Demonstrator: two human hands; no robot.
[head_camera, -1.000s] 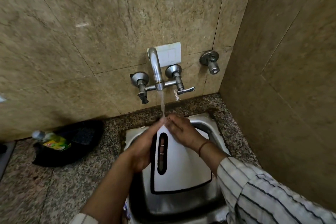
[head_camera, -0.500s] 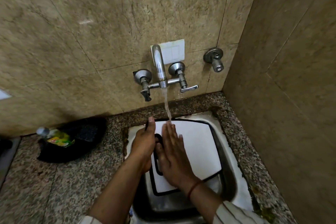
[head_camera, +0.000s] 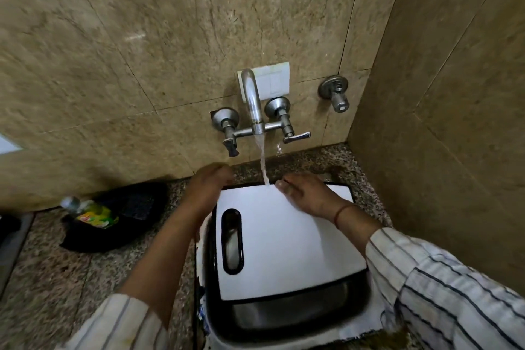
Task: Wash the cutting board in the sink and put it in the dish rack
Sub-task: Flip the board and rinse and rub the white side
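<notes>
A white cutting board (head_camera: 278,247) with a black rim and a slotted handle on its left side lies tilted over the steel sink (head_camera: 289,312). Water runs from the wall tap (head_camera: 252,102) onto the board's far edge. My left hand (head_camera: 208,183) grips the board's far left corner. My right hand (head_camera: 308,196) lies flat on the board's top near the stream, fingers spread towards the water. No dish rack is in view.
A black tray (head_camera: 125,216) holding a green-labelled bottle (head_camera: 91,213) sits on the granite counter left of the sink. Tiled walls close in behind and on the right. A separate valve (head_camera: 335,92) sticks out of the wall at the right.
My left hand moved from the handle slot up to the board's far left corner. My right hand slid from the board's middle to its far edge. The board sits more squarely over the sink.
</notes>
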